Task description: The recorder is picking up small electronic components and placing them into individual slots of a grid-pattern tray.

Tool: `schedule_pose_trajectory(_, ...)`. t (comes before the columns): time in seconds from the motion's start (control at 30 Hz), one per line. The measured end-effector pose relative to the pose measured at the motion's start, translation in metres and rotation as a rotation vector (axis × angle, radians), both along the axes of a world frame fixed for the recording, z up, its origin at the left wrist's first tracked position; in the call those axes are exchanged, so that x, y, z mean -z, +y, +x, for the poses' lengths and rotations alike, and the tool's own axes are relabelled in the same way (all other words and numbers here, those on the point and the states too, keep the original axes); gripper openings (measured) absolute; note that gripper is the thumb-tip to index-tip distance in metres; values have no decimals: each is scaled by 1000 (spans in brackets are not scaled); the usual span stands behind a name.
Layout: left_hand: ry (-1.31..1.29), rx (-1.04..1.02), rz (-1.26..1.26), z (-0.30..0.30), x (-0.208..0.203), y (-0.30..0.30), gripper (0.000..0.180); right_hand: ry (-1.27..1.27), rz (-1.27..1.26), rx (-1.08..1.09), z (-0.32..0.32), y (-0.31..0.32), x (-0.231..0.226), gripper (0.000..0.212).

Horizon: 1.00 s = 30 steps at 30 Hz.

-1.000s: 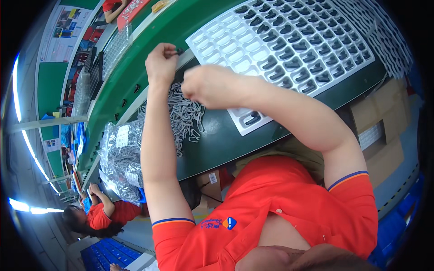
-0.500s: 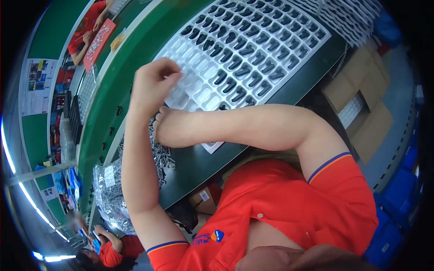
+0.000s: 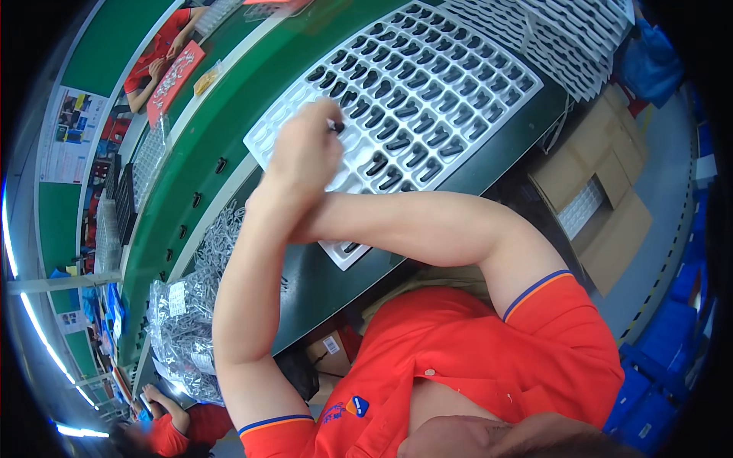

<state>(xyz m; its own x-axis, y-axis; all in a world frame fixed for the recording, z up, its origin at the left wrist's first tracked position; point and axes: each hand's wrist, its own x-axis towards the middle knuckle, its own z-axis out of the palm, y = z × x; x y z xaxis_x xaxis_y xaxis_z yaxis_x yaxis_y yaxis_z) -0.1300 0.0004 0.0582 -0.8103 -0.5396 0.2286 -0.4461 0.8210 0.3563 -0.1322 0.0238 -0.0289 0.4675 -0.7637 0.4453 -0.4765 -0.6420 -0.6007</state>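
My left hand (image 3: 305, 149) is above a white moulded tray (image 3: 267, 131), its fingers closed on a small black part (image 3: 337, 127) that shows at the fingertips. Rows of black parts (image 3: 418, 156) fill most of the tray's pockets, while those beneath and left of this hand look bare white. My right forearm (image 3: 397, 217) crosses the tray's near side and passes behind my left wrist. That hides the fingers of my right hand (image 3: 304, 227). Beside my left forearm lies a heap of small grey metal pieces (image 3: 221, 238).
A clear plastic bag (image 3: 177, 336) of metal pieces sits left of my arm. Black parts (image 3: 196, 200) are spaced along the green belt (image 3: 164, 221). Stacked white trays (image 3: 569, 46) stand at the far right, above an open cardboard box (image 3: 603, 183). Co-workers are across the belt and at lower left.
My left hand has moved right over the tray, and a black part now shows at its fingers. My right hand has left the metal pieces and slid behind my left wrist. The view has shifted slightly.
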Motion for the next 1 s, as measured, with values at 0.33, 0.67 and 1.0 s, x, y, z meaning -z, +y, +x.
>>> schedule_pose_trajectory(0.33,1022,-516,502,146,26,-7,12,-283,-158,171,-39,-18,-29,11)
schedule_pose_trajectory(0.67,1088,-521,793,145,53,9,28,-511,250,206,-36,-16,-34,11)
schedule_pose_trajectory(1.0,962,-541,748,141,51,14,26,-416,222,218,-36,-18,-30,11)
